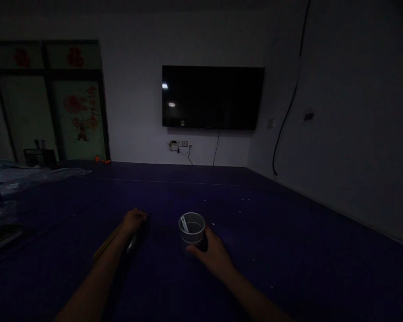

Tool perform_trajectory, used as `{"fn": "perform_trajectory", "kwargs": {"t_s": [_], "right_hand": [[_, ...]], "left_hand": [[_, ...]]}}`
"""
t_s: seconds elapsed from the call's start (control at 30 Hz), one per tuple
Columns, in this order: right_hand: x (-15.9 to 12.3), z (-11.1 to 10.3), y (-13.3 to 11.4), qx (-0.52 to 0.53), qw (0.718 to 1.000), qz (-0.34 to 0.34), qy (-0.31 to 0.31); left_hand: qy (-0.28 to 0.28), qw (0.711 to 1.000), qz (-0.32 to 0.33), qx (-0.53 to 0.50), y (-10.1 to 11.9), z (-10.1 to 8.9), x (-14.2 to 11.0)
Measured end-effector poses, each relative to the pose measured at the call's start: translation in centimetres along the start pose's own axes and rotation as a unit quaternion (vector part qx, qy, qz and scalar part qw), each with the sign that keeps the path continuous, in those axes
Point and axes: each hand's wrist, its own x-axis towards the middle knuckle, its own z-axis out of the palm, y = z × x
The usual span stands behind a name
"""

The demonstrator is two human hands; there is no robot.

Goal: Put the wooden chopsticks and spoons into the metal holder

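Note:
My right hand (215, 254) is wrapped around the side of a grey cup (192, 239), its thumb across the near side. The cup stands upright on the dark purple surface. Inside it leans a slim white piece with a small hole at its top (184, 223). To the left, my left hand (133, 221) is low over the surface, fingers closed together; whatever they grip is hidden. Thin yellow sticks, perhaps pencils (105, 245), lie partly under my left forearm. Beside the wrist is a shiny, elongated object (132, 244), too dark to name.
Small white scraps (240, 211) dot the purple surface (289, 250) on the right. Clear plastic sheeting (36, 179) and a tray-like item (3, 237) lie at the left. Small orange objects (106, 161) sit by the glass door. A television (213, 97) hangs on the far wall.

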Motion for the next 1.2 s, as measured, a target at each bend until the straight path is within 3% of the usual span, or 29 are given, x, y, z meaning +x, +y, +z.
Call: {"fn": "perform_trajectory", "kwargs": {"t_s": [0.27,0.67,1.2], "right_hand": [[0.1,0.0,0.1,0.005,1.0,0.002,-0.003],[0.1,0.3,0.3,0.006,1.0,-0.006,0.004],[0.1,0.0,0.2,0.002,1.0,-0.002,-0.006]], "left_hand": [[-0.056,0.995,0.045,0.062,-0.7,-0.8,0.9],[-0.063,0.985,0.065,0.147,-1.2,-1.6,0.8],[-0.1,0.946,0.089,0.296,-0.8,-1.6,0.6]]}}
